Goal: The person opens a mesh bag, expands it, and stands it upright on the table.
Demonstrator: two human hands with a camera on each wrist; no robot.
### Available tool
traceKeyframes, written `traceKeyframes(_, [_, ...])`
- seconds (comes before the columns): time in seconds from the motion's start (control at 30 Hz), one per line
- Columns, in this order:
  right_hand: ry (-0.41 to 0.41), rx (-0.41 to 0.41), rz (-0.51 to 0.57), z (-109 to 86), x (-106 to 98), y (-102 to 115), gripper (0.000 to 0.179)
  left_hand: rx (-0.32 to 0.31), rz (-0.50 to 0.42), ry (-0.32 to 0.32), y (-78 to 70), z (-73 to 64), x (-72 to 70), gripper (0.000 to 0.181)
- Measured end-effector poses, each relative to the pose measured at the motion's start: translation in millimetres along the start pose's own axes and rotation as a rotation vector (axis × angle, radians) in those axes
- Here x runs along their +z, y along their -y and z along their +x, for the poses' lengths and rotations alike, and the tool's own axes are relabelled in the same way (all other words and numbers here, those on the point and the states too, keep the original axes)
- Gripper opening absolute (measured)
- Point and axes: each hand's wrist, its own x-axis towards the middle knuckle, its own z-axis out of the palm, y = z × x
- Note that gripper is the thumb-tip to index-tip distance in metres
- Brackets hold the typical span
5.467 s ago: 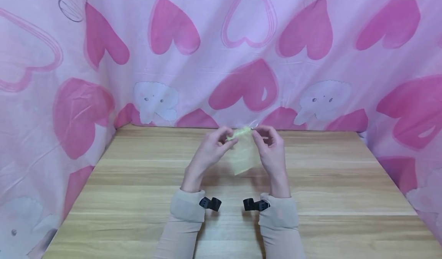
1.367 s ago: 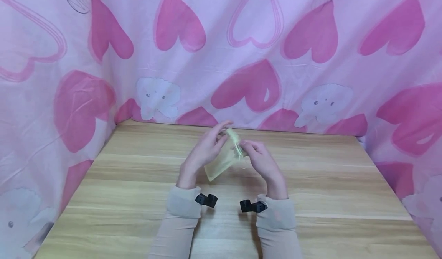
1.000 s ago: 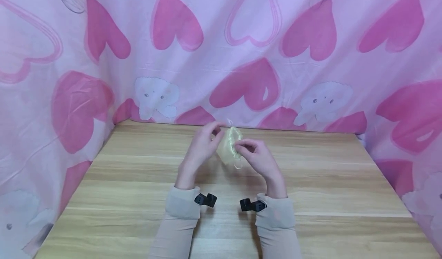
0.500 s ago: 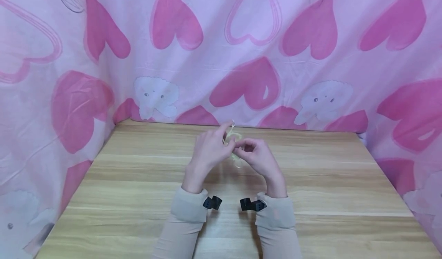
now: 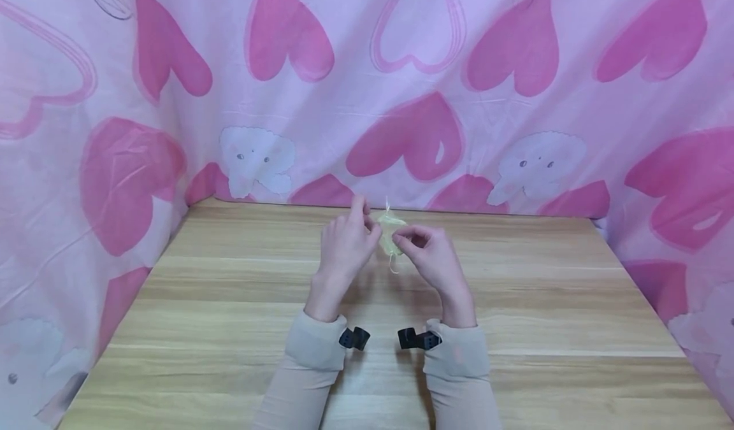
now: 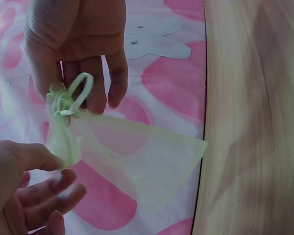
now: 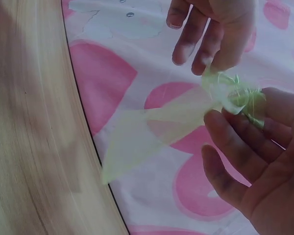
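A small sheer yellow-green drawstring pouch (image 5: 392,234) is held up between both hands above the far part of the table. Its ruffled mouth faces the head camera, and one cord loop (image 6: 83,88) sticks out from the gathered edge. The thumb and fingertips of my left hand (image 5: 346,242) pinch one side of the mouth. On the opposite side my right hand (image 5: 432,255) pinches the gathered rim. The pouch body (image 7: 137,137) stretches away, flat and see-through, in the right wrist view. In the head view my right fingers partly cover it.
The wooden table (image 5: 545,302) spreads below both arms. A pink curtain (image 5: 321,118) with hearts hangs behind its far edge. On each cuff sits a small black wrist camera, the left one (image 5: 354,337) close to the right one (image 5: 418,339).
The pouch has turned from hanging flat to pointing its mouth at the head camera. My left hand moved right to the mouth, then slightly back left. My right hand has stayed nearly still lately.
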Motion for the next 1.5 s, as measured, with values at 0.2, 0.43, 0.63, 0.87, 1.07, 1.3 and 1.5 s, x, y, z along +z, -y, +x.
traceKeyframes(0.2, [-0.089, -0.028, -0.011, 0.1, 0, -1, 0.012, -0.025, -0.034, 0.032, -2.9, -0.3, -1.9, 0.015])
traceKeyframes(0.43, [-0.14, -0.035, 0.001, 0.9, 3, 1, 0.013, -0.031, -0.05, 0.038, -9.1, -0.3, 0.5, 0.011])
traceKeyframes(0.63, [-0.179, 0.014, 0.048, 1.6, 2, 1, 0.016, 0.101, -0.129, 0.075, -8.9, -0.2, 2.8, 0.009])
traceKeyframes(0.87, [-0.249, 0.044, 0.1, 0.8, -4, -2, 0.02, 0.423, -0.145, 0.103, -3.5, -0.3, 0.3, 0.017])
traceKeyframes(1.07, [-0.252, 0.01, 0.116, -0.3, -9, -6, 0.024, 0.432, -0.049, 0.056, -10.5, -1.4, 1.2, 0.022])
traceKeyframes(1.3, [-0.214, -0.001, 0.171, -3.2, -10, 4, 0.026, 0.2, -0.09, 0.015, -19.7, -3.7, 7.0, 0.024])
traceKeyframes(1.5, [-0.195, -0.018, 0.152, -2.7, -9, 3, 0.025, 0.051, -0.153, 0.013, -25.5, -3.5, 9.0, 0.031])
